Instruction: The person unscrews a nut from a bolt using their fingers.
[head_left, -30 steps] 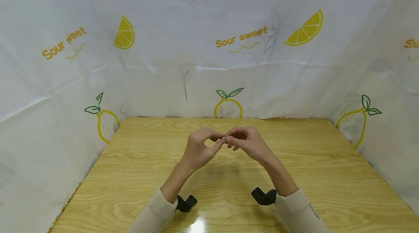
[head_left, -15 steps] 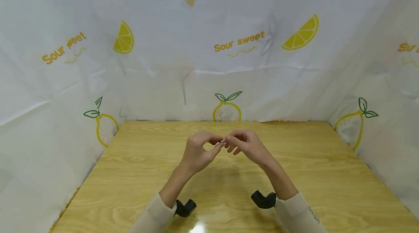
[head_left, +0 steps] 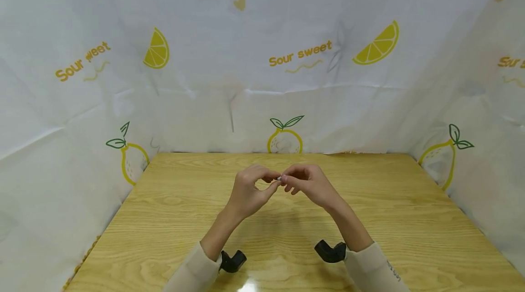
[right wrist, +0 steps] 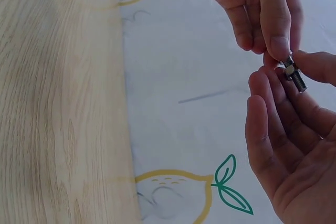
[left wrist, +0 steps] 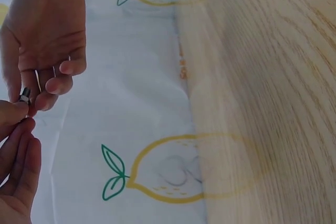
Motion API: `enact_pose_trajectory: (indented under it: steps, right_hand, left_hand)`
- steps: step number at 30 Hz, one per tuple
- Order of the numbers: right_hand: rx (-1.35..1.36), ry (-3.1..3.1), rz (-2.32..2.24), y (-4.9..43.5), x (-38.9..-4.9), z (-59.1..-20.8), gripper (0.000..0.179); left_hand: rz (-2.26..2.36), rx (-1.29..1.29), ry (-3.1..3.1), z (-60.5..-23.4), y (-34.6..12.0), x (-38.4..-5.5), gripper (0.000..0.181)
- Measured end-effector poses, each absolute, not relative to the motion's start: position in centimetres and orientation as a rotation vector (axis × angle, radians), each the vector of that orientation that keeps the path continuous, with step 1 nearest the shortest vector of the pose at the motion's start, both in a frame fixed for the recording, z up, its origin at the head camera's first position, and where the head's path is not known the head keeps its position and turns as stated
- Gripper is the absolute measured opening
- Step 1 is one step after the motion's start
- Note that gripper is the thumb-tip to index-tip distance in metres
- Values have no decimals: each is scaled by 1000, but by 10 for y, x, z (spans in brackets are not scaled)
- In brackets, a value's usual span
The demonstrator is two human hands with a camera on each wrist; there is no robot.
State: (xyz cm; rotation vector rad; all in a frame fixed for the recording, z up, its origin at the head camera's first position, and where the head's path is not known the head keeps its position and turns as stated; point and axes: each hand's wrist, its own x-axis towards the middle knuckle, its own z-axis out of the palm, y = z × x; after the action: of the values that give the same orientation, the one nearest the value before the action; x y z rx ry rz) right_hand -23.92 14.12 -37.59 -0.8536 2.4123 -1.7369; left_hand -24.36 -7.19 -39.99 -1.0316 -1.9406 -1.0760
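Note:
Both hands meet over the table in the head view, around a small metal bolt [right wrist: 299, 81] with a nut [right wrist: 290, 70] on its thread. My left hand [head_left: 249, 189] pinches one end of the bolt between thumb and fingertips, hiding that end. The threaded end points toward my right hand [head_left: 313, 185]. In the right wrist view, the thumb and index finger of the right hand close in at the nut from either side. Its other fingers are spread loosely. From the left wrist, the dark bolt tip pokes up beside the left thumb.
A wood-grain table [head_left: 184, 219] lies beneath the hands. White sheeting [head_left: 205, 55] printed with lemons stands behind it and along both sides. Black angled mounts [head_left: 233, 261] stick out at the sleeve cuffs, low above the table.
The right thumb and fingers have shifted their place around the bolt, backing off slightly and closing in again. The left hand keeps its pinch. The head view has tilted up slightly.

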Motion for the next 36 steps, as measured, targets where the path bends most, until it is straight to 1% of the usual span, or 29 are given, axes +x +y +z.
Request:
enact_pose_trajectory:
  steps: [6, 10, 14, 19, 28, 31, 36]
  right_hand:
    - [-888, 2431, -1756, 140, -239, -374, 18]
    - [-891, 2444, -1742, 141, -238, -373, 25]
    - [-852, 2428, -1720, 142, -240, -373, 24]
    - [-815, 2428, -1659, 141, -241, -375, 35]
    - [-871, 2398, -1704, 143, -237, -377, 20]
    - [-876, 2406, -1703, 143, -238, -376, 20]
    - [-833, 2438, -1676, 145, -240, -377, 26]
  left_hand:
    - [-1103, -1021, -1951, -399, -73, -244, 9]
    - [-1090, -1031, -1919, -399, -73, -244, 10]
    - [-1064, -1040, -1894, -399, -72, -244, 11]
    - [-1046, -1036, -1894, -401, -71, -245, 11]
    - [-1038, -1029, -1921, -403, -71, -243, 11]
    - [-1038, -1030, -1915, -403, -71, -244, 11]
    - [-1019, -1034, -1900, -403, -71, -244, 12]
